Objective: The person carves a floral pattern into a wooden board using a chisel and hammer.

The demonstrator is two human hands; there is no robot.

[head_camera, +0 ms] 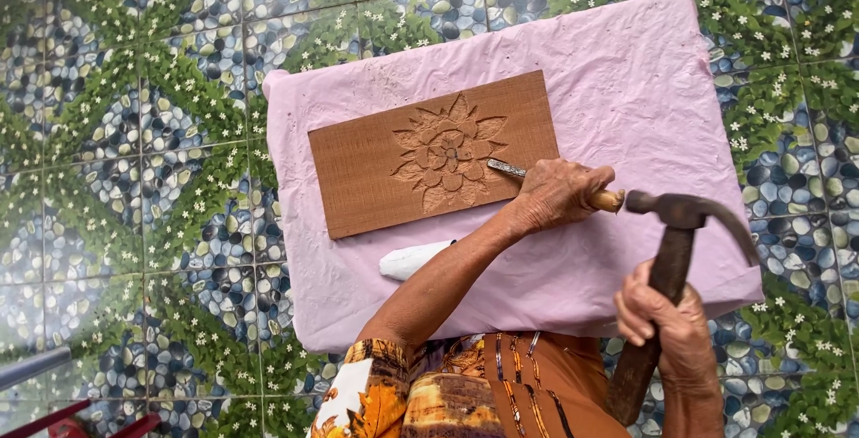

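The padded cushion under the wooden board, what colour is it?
Pale pink cushion, head view.

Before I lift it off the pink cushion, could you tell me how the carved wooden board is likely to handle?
The carved wooden board looks like a flat, solid plank, so it is probably stiff and would not flex. Thin and wide, it seems unlikely to roll or tip. Lying loose on the soft pink cushion, it may slide if pushed; the raised flower carving might chip.
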